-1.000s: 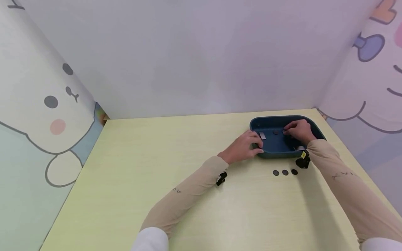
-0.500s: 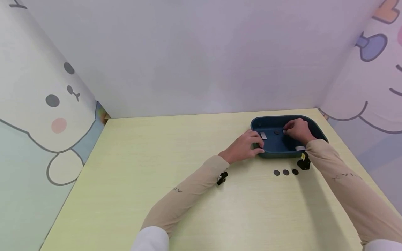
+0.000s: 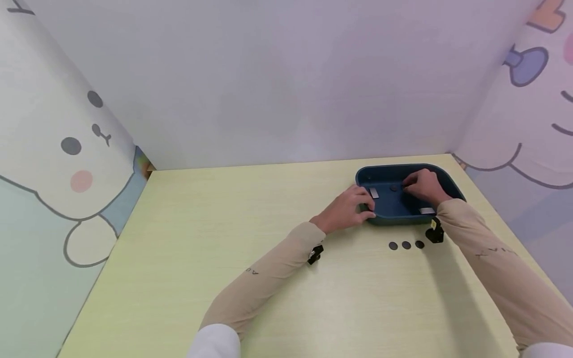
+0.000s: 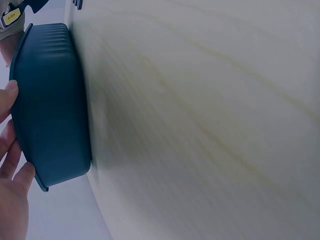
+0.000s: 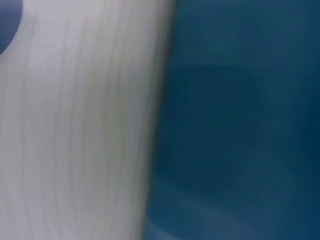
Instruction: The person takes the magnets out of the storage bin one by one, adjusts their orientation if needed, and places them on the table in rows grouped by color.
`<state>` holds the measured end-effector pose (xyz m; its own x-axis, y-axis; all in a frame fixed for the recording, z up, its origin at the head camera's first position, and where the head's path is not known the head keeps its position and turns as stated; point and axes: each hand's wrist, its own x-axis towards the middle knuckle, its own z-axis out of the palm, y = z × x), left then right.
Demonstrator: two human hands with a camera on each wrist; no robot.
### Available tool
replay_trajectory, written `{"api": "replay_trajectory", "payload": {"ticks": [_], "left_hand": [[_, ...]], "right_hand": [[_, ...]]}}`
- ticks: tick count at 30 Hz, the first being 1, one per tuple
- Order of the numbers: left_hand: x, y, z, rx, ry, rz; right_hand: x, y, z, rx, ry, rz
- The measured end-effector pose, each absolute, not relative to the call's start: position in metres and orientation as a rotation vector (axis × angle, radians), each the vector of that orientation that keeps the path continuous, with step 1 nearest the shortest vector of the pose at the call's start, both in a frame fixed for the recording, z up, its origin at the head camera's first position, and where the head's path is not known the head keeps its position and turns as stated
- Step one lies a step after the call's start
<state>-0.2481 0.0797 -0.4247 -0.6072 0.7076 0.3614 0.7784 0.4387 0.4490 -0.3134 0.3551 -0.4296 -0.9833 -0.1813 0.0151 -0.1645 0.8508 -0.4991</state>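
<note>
A dark blue plastic bin (image 3: pixel 398 220) stands at the table's back right. My left hand (image 3: pixel 346 210) grips its left end, with the thumb and fingertips on the rim in the left wrist view. Inside the bin is my right hand (image 3: pixel 425 186), its thumb and index finger pinching a small dark disc (image 3: pixel 405 187), mostly hidden by the fingers. Another dark disc (image 3: pixel 394 188) lies on the bin floor just left of the fingertips. In the right wrist view the bin's blue wall (image 5: pixel 235 125) fills one side, and the right hand does not show.
Three dark discs (image 3: pixel 406 245) lie in a row on the table in front of the bin. Small white rectangular pieces (image 3: pixel 373 193) are in the bin, at the left end and near front right. A pale wall (image 3: pixel 286 89) rises behind the table's back edge.
Both hands stay nearly in place. The right fingertips shift slightly; a light glint at them half a second ago now looks dark. The discs on the table have not moved.
</note>
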Motion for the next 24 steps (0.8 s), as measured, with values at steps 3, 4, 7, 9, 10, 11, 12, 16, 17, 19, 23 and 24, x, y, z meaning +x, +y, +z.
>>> {"api": "replay_trajectory", "payload": {"ticks": [3,4,7,9,10,11,12,16,17,19,23,24], "left_hand": [[-0.249,0.079,-0.425,-1.331,-2.561,-0.89],[-0.249,0.079,-0.425,-1.333,-2.558,-0.891],[-0.249,0.079,-0.425,-1.334,-2.557,-0.895],[-0.248,0.08,-0.425,-1.329,-2.563,-0.895],[-0.248,0.08,-0.425,-1.327,-2.565,-0.894],[-0.248,0.08,-0.425,-1.324,-2.567,-0.893],[-0.248,0.08,-0.425,-1.324,-2.567,-0.897],[-0.248,0.08,-0.425,-1.328,-2.563,-0.904],[-0.248,0.081,-0.425,-1.329,-2.563,-0.906],[-0.248,0.081,-0.425,-1.329,-2.567,-0.903],[-0.248,0.08,-0.425,-1.323,-2.569,-0.893],[-0.248,0.08,-0.425,-1.322,-2.567,-0.895]], "right_hand": [[-0.312,0.355,-0.43,-0.278,2.995,-0.807],[-0.312,0.355,-0.43,-0.269,2.996,-0.811],[-0.31,0.358,-0.43,-0.261,2.996,-0.823],[-0.309,0.359,-0.43,-0.258,3.002,-0.827],[-0.308,0.36,-0.43,-0.259,3.004,-0.829],[-0.307,0.36,-0.43,-0.265,3.005,-0.83],[-0.306,0.36,-0.43,-0.266,3.005,-0.833],[-0.3,0.358,-0.426,-0.26,3.005,-0.854],[-0.298,0.358,-0.424,-0.262,3.006,-0.859],[-0.295,0.357,-0.422,-0.265,3.009,-0.87],[-0.289,0.356,-0.419,-0.284,3.016,-0.894],[-0.288,0.357,-0.418,-0.288,3.016,-0.901]]}}
